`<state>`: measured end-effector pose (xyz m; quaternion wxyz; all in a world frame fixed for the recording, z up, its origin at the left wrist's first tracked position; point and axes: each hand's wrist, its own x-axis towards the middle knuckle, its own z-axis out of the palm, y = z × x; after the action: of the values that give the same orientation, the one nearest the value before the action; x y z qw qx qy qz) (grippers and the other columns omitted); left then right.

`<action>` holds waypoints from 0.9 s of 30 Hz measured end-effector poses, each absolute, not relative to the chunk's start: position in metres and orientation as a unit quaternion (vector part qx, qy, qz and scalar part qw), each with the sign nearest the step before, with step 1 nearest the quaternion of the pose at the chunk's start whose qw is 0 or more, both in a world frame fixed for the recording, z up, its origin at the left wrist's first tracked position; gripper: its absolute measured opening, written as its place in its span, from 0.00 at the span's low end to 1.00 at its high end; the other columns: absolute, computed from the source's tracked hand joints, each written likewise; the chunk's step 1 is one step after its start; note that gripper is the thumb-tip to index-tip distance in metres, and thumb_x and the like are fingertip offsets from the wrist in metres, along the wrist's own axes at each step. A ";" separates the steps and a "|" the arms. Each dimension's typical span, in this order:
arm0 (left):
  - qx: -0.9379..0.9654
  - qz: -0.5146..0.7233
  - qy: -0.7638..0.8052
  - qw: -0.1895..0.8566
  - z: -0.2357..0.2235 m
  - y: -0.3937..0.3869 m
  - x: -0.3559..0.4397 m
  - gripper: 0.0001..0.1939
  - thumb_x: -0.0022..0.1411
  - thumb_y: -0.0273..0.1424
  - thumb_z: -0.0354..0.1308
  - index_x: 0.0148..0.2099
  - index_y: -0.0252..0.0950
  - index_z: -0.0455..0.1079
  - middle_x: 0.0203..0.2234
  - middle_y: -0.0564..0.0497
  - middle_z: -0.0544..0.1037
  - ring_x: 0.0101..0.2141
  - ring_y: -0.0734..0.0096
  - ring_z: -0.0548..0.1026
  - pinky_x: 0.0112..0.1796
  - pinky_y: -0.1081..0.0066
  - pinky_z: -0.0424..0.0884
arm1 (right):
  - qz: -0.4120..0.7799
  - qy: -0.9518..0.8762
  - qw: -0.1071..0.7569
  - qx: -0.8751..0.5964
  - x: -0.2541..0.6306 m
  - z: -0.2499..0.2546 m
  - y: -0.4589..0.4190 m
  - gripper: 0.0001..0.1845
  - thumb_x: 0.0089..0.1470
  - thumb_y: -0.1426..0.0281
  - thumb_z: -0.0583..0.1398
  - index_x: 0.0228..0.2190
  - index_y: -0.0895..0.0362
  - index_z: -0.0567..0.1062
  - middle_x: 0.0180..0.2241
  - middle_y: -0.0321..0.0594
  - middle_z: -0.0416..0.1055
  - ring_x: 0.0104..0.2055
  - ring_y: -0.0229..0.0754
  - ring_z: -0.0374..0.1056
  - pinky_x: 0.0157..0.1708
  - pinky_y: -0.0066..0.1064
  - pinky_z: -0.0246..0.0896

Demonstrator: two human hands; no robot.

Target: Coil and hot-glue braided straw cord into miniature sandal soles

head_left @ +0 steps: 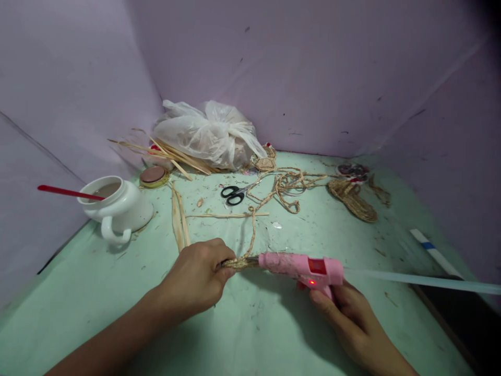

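My left hand (203, 274) is closed around a small woven straw piece (243, 262), mostly hidden by the fingers. From that piece a braided straw cord (253, 235) runs up and away to a loose tangle. A pink glue gun (289, 265) is gripped in my right hand (352, 321), its lit red light facing me. The gun's metal nozzle meets the straw piece, though whether it touches is hard to tell. A long clear glue stick (422, 281) sticks out of its back toward the right edge.
Black-handled scissors (235, 195) lie beyond my hands beside the tangled cord (287, 185). A white pot (125, 206) with a red stick stands left. Straw strips (179, 214), a knotted plastic bag (213, 133), a round tin (153, 176) and a woven straw slipper (352, 200) lie farther back.
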<state>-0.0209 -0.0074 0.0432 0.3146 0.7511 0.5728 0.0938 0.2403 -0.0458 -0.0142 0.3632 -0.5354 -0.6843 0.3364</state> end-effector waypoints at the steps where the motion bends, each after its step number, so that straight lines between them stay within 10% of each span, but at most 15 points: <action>1: 0.752 0.093 0.573 0.313 0.043 -0.007 -0.021 0.07 0.56 0.28 0.53 0.33 0.39 0.72 0.30 0.53 0.74 0.32 0.68 0.71 0.32 0.70 0.62 | 0.337 -0.686 0.366 -0.531 0.240 -0.013 -0.045 0.14 0.56 0.60 0.56 0.28 0.54 0.77 0.22 0.36 0.71 0.24 0.40 0.66 0.23 0.27 0.62; 27: 0.766 0.126 0.561 0.288 0.038 -0.008 -0.026 0.08 0.58 0.27 0.51 0.33 0.37 0.72 0.28 0.52 0.72 0.30 0.70 0.70 0.32 0.70 0.62 | 0.313 -0.693 0.393 -0.517 0.243 -0.005 -0.038 0.15 0.56 0.62 0.55 0.25 0.56 0.74 0.18 0.33 0.64 0.19 0.36 0.57 0.16 0.25 0.53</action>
<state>-0.0257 -0.0077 0.0381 0.2884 0.7655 0.5612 0.1262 0.2431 -0.0384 -0.0054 0.3926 -0.5170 -0.6933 0.3128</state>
